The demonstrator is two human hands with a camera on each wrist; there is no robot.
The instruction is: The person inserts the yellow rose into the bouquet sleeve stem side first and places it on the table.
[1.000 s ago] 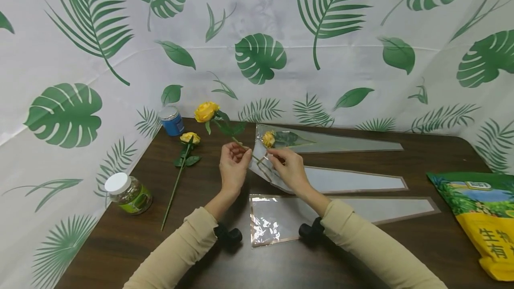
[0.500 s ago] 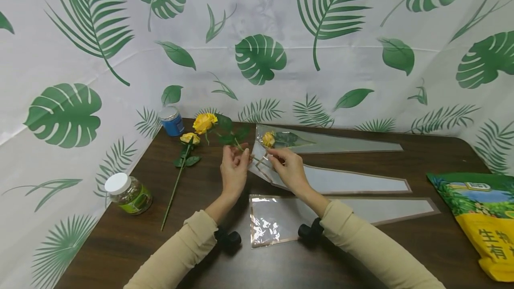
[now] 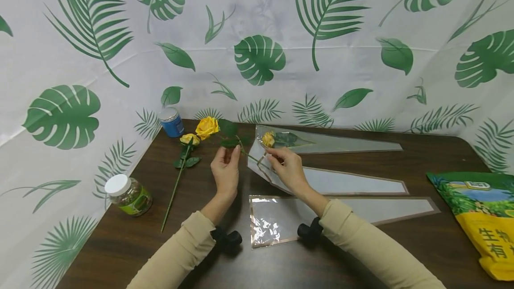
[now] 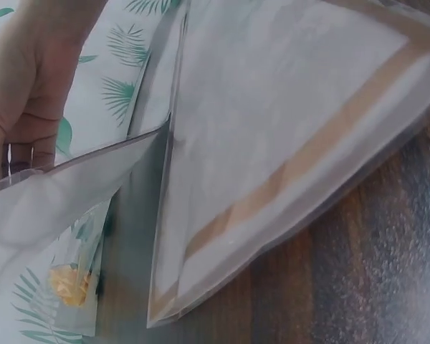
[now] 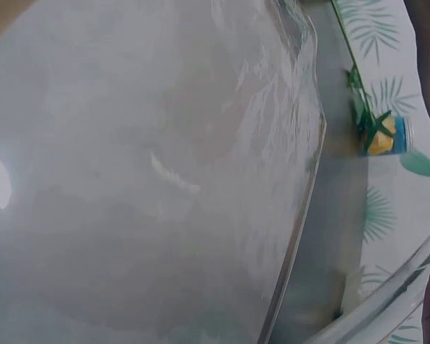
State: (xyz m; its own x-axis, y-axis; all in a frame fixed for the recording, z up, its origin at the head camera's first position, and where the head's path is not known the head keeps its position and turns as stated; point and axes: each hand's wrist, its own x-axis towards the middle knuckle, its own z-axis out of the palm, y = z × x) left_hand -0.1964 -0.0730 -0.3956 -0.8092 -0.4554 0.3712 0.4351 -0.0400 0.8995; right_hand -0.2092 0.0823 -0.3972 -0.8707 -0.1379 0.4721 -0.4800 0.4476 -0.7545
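A yellow rose tilts to the upper left over the table. My left hand pinches its stem just below the leaves. The lower stem reaches into the mouth of the middle tapered flower sleeve, a clear plastic one with a brown border. My right hand pinches that sleeve's upper layer near the mouth. In the left wrist view, the lifted flap stands apart from the lower layer. The right wrist view is mostly filled by the sleeve's plastic. The stem's end is hard to make out.
Behind lies a sleeve with a yellow rose inside; another sleeve lies in front. At left are a loose yellow rose, a blue jar and a white-lidded jar. A green-and-yellow bag sits at right.
The held rose's head has dipped lower. My left hand has shifted slightly left, up the stem toward the leaves. My right hand stays at the sleeve's mouth.
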